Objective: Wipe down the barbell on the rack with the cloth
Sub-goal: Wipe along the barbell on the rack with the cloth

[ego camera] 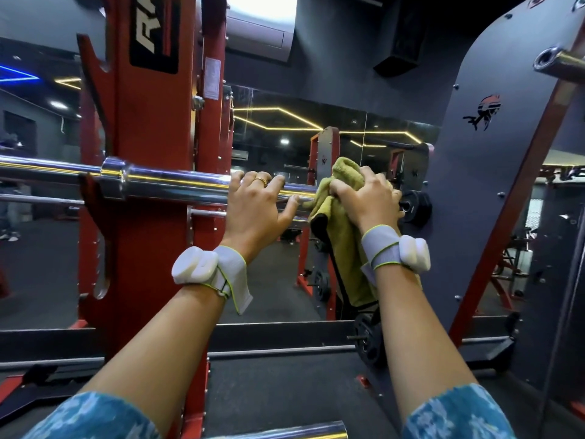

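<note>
A chrome barbell (177,182) lies across the red rack (152,128), its thick sleeve pointing right. My left hand (256,201) grips the sleeve from above, fingers curled over the top and the thumb underneath. Just to its right, my right hand (367,198) holds a bunched yellow-green cloth (342,236) wrapped over the end of the sleeve. The cloth's loose part hangs down below the bar. The very tip of the sleeve is hidden under the cloth and hand.
A dark grey machine panel (493,153) stands close on the right, with a chrome peg (557,61) jutting out high up. Small black weight plates (414,207) sit behind the cloth. A mirror fills the wall behind. Another chrome bar (285,434) lies at the bottom edge.
</note>
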`<state>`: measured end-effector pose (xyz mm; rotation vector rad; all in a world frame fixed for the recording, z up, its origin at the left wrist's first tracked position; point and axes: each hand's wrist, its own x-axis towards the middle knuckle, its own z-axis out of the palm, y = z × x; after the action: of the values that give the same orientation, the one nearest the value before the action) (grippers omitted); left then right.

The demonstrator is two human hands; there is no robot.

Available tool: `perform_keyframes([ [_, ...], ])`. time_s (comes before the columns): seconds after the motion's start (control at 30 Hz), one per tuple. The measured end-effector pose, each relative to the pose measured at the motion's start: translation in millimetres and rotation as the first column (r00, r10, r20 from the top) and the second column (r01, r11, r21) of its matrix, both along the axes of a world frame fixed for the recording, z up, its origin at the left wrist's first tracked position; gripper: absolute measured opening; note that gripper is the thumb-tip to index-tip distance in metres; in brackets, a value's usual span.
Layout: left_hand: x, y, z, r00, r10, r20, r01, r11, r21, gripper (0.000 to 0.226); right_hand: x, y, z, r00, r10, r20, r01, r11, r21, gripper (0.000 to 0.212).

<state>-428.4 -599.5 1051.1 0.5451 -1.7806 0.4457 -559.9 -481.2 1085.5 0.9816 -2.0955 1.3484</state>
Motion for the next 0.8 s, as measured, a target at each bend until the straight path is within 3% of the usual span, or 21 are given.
perform_keyframes([
  [0.13, -1.2, -0.9, -0.2, 1.000, 0.015, -0.021, -0.016, 1.000, -0.023, 0.048, 14.7, -7.9, 1.1, 0.993, -0.018, -0.119, 0.033, 0.992, 0.120, 0.077],
  [0.27, -1.0, -2.0, -1.0, 1.000, 0.013, -0.020, -0.013, 1.000, -0.019, 0.051, 19.8, -11.2, -2.9, 0.976, -0.059, -0.210, 0.085, 0.989, 0.118, 0.087],
  [0.47, 0.3, -0.1, 0.0, 1.000, -0.008, -0.013, 0.008, 1.000, 0.005, 0.052, -7.9, -3.4, 9.9, 0.998, -0.052, -0.023, 0.054, 0.994, 0.095, 0.065],
  [0.57, -0.7, 0.1, -0.2, 1.000, -0.010, -0.021, 0.010, 1.000, 0.005, 0.051, -3.1, -6.9, 11.8, 0.995, -0.097, -0.015, 0.098, 0.990, 0.097, 0.060],
  [0.8, -2.3, -1.2, -0.8, 0.998, -0.024, -0.057, 0.023, 1.000, -0.017, 0.049, 23.2, -18.8, 14.4, 0.967, -0.066, -0.248, 0.124, 0.966, 0.228, 0.068],
])
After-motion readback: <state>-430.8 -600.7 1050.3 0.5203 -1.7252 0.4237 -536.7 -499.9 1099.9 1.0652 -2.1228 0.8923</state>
